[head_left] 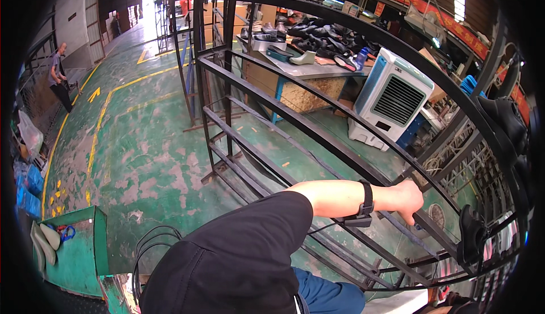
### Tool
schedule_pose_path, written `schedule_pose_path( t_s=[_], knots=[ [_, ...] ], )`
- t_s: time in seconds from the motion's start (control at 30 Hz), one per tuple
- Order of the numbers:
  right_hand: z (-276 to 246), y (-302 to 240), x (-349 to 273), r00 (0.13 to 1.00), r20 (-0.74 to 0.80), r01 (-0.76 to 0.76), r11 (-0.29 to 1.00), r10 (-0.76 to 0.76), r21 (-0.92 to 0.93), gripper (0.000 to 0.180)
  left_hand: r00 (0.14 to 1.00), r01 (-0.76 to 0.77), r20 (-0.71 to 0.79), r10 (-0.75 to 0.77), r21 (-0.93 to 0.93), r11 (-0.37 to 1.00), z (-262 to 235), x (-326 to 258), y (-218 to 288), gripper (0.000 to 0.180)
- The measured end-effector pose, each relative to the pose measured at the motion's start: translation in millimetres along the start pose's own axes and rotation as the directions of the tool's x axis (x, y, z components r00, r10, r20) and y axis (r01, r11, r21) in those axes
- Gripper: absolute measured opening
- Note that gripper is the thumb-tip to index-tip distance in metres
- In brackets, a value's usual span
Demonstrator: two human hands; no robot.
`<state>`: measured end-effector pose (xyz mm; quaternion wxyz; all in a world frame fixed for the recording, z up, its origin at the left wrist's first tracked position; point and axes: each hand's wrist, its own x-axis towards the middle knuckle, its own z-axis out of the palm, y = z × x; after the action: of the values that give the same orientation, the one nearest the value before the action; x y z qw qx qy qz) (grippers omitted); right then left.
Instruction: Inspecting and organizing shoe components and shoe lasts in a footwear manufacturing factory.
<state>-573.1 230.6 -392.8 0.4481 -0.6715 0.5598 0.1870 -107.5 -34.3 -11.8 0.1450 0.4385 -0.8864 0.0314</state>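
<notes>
My left arm, in a black short sleeve with a black band at the wrist, reaches across to the right. My left hand [406, 197] is closed over a dark metal bar [434, 229] of a tall black rack, thumb pointing down. Close to the hand, a black shoe [470, 235] sits at the rack's right end. Higher up on that side are more black shoes [502, 124]. The rack's long bars [318, 122] slope through the middle of the view. My right hand cannot be made out; only a sliver of skin shows at the lower edge.
Behind the rack stand a white air cooler [392, 98] and a workbench [312, 75] piled with shoes. A green metal cart [85, 246] with pale shoe lasts [46, 240] is at lower left. Another person [58, 78] stands far left beside yellow floor lines.
</notes>
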Motion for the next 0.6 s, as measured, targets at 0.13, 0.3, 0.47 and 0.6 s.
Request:
schedule_pose_path(
  t_s=[0.13,0.3,0.47,0.6],
  knots=[
    [-6.7,-8.0,5.0,1.0,0.011,0.017,0.999,-0.017,-0.036,0.045,1.0,-0.004,0.0,0.004,0.001,1.0,1.2,1.9,-0.9,0.047],
    [-17.9,-19.0,13.2,0.999,0.025,0.042,0.996,-0.04,-0.083,0.045,1.0,0.001,0.0,-0.001,0.0,1.0,-1.4,1.2,-1.9,0.047],
    [-29.1,-30.6,20.8,0.997,0.044,0.064,0.989,-0.059,-0.13,0.045,1.0,0.008,0.013,-0.008,0.001,1.0,-2.0,1.0,-0.9,0.048],
    [-38.4,-41.6,28.4,0.995,0.061,0.085,0.982,-0.076,-0.169,0.045,1.0,0.001,0.0,-0.001,0.004,1.0,-1.2,0.6,-0.3,0.048]
  ],
)
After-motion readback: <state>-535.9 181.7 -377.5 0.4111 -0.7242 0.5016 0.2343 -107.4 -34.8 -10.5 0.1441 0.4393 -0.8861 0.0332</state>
